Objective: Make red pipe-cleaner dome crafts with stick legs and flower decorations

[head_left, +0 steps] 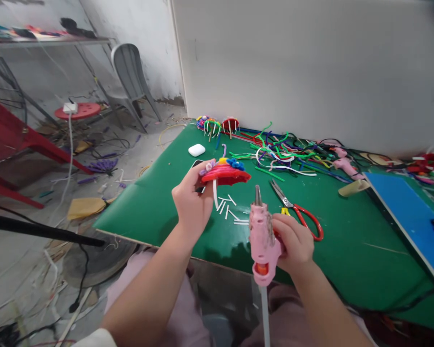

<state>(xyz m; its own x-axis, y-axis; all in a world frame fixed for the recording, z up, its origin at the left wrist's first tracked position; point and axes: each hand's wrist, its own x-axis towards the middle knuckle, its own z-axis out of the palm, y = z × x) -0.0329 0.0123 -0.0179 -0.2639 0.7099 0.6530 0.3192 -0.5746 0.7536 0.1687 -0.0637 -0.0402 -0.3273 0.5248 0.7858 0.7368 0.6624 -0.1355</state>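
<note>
- I count two hands: the left hand [192,195] and the right hand [295,241].
- I count one red domed craft piece of fuzzy stems [227,178] held up, and at least two similar small, colourful craft pieces [230,125] at the table's far edge.
- I see two pink plastic glue guns: the pink glue gun in use [260,231], and a spare pink glue gun [347,166] lying at the back right.
- One pair of red-handled scissors [281,194], one rounded white case [196,150], and several short white strips [232,213] lie on the green table [148,202].
- The red piece is layered in ridges, with lilac, yellow and blue trim on top.
- It is above the table, left of the gun's nozzle and apart from it, its left side pinched in the left fingers.
- Its wide axis runs left to right, trim upward; a white strip [215,195] hangs below.
- I have the right fingers wrapped round the gun's handle; its long axis runs away from the lap, nozzle forward.
</note>
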